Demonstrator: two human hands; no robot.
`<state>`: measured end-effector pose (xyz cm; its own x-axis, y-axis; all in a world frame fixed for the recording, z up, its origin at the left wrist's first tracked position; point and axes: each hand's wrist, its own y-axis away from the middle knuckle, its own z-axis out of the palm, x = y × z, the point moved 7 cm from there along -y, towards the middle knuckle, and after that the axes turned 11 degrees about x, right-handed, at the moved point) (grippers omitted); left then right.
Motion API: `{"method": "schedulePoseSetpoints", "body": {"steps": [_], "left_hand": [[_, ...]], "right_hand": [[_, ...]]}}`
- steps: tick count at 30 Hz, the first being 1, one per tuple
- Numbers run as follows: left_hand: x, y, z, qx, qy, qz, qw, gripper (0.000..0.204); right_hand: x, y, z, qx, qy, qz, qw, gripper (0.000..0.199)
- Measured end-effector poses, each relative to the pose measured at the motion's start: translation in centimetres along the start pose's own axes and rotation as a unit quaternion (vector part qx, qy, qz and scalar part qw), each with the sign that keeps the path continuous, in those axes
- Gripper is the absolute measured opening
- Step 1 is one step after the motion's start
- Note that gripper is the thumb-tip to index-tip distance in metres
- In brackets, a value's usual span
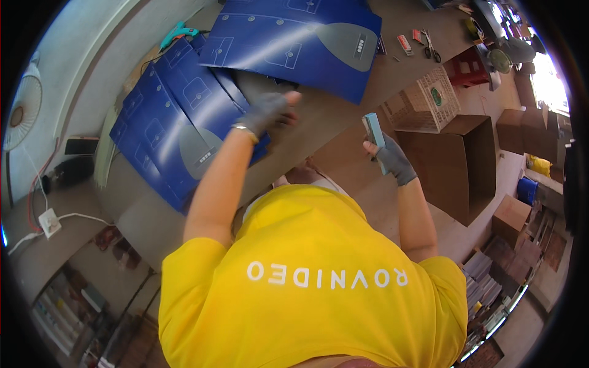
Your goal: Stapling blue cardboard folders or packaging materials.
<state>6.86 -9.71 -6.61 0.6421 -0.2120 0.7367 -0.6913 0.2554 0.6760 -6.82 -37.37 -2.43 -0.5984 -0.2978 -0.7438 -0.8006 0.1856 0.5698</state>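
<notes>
Over the brown worktable [343, 122], the left hand [267, 112], in a grey glove, reaches out with fingers loosely spread and slightly curled toward the stack of dark blue printed card sheets [178, 122]; it sits right at the top sheet's edge, though whether it pinches that sheet or only rests on it cannot be told from this angle. The right hand [392, 161], also gloved, is closed around a small pale blue-grey flat object [372, 130], held upright and lifted clear of the table, well apart from the sheets. A second large blue sheet [294, 43] lies farther back, overlapping the stack. Beyond it a teal glue gun [178, 30] lies at the table's far left corner, and scissors [432, 49] lie to the far right. Right of the table stand a woven plastic crate [423, 101] and an open brown carton [460, 165], with more boxes past them. The glossy sheets look slippery, so a pull by one corner could drag the sheets below it askew or crease the card. The upright object, gripped only at its lower end, could tip out of the fingers if the gloved hold loosens.
</notes>
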Motion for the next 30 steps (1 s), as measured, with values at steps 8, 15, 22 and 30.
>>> {"method": "schedulePoseSetpoints", "body": {"steps": [8,15,22,30], "left_hand": [[-1.2,-2.5,10.2,-0.091,0.237,0.032,0.967,0.033],[-4.9,-2.2,4.6,-0.067,0.167,0.075,0.981,0.029],[-3.4,1.3,2.6,-0.008,0.084,0.132,0.988,0.027],[-3.4,2.9,4.3,0.011,0.275,0.094,0.957,0.03]], "right_hand": [[-0.8,-2.8,-0.3,-0.043,0.057,-0.011,0.997,0.046],[-2.0,-2.4,7.1,-0.131,0.001,-0.026,0.991,0.045],[-2.6,-1.7,10.1,-0.09,0.127,0.0,0.988,0.031],[-2.6,-1.8,11.5,-0.046,0.097,-0.011,0.994,0.03]]}}
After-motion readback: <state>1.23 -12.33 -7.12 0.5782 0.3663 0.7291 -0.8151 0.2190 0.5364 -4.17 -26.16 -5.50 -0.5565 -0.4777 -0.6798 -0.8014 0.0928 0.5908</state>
